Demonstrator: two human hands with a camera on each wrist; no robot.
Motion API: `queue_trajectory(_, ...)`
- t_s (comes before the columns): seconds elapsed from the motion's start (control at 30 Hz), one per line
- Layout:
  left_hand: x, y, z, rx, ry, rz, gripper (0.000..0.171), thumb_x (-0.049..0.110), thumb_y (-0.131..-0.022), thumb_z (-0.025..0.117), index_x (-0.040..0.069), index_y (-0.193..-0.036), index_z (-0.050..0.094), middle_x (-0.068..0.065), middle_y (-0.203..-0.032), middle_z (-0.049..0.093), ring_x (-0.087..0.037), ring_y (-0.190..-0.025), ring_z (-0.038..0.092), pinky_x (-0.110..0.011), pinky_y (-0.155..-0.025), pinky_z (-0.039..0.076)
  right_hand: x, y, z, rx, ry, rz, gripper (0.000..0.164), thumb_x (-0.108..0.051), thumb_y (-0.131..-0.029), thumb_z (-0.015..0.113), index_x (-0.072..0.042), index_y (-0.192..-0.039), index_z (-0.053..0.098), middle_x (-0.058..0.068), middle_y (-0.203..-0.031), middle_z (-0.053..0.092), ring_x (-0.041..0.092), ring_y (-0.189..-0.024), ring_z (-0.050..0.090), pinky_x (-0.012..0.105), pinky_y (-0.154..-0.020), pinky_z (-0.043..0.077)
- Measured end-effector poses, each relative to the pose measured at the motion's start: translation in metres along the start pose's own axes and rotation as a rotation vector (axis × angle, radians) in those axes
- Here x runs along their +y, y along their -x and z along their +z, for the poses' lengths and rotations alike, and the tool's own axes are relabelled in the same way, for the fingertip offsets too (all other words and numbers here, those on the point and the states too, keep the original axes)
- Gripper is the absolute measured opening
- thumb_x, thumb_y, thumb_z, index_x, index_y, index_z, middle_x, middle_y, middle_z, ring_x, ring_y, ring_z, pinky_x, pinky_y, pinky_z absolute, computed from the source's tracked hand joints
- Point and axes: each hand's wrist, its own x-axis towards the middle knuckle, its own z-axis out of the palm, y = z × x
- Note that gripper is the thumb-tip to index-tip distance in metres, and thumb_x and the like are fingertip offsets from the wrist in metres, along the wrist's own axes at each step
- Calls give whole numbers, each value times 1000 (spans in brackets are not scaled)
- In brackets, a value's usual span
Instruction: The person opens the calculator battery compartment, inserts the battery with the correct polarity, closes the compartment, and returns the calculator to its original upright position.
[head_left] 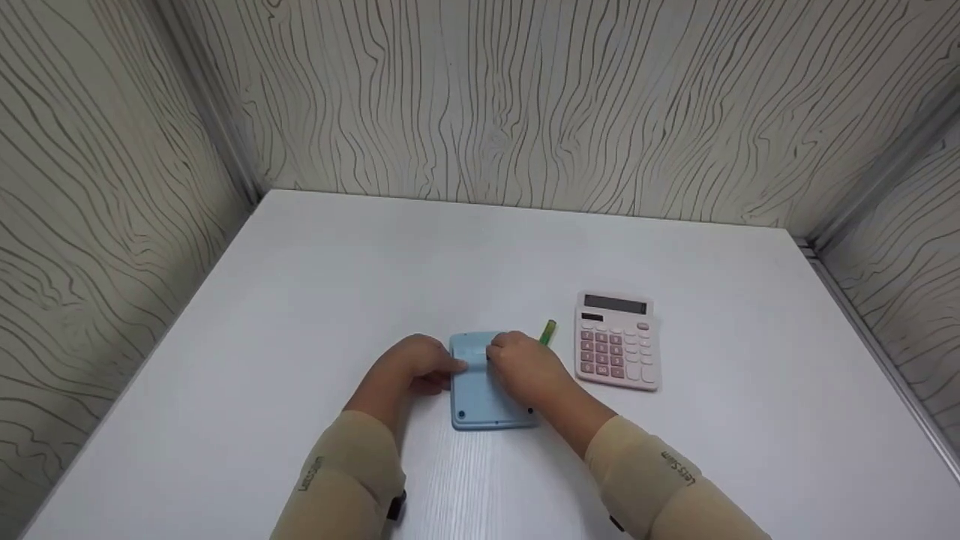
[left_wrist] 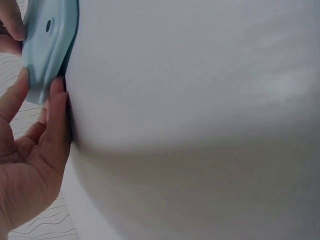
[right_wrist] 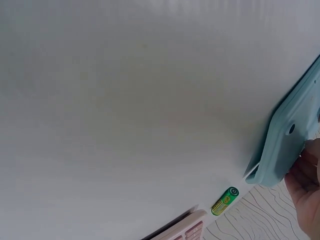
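A light blue calculator [head_left: 472,397] lies face down on the white table, its screw-holed back facing up. My left hand [head_left: 424,364] holds its left edge, thumb on the back and fingers at the side; in the left wrist view the thumb [left_wrist: 17,95] and fingers grip a corner. Over the upper right of the back is my right hand [head_left: 529,367], its fingers bent and the tips together against the casing. Whether something small sits between those fingertips is hidden. A green battery [right_wrist: 225,201] lies just beyond the right hand.
To the right, a pink calculator [head_left: 619,341] lies face up with its display at the far end. The white table [head_left: 360,262] meets a wood-grain patterned wall [head_left: 495,105] at the back, with similar panels on both sides.
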Motion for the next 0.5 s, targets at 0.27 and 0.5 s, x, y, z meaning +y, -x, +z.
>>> queue_trajectory(0.27, -1, 0, 0, 5, -13, 5, 23, 27, -77, 72, 7, -87, 65, -6, -76, 67, -16, -67, 63, -25, -62, 53, 2, 5, 3, 18, -22, -22, 26, -14, -90, 55, -7, -115, 58, 5, -114, 57, 19, -112, 53, 27, -92, 45)
queue_trajectory(0.5, 1, 2, 1, 11, -9, -1, 23, 27, -77, 72, 7, -87, 65, -6, -76, 67, -17, -68, 64, -26, -63, 53, 5, 7, 3, 11, -110, -4, 28, -17, -91, 54, -9, -118, 58, 6, -116, 56, 20, -114, 51, 30, -95, 43)
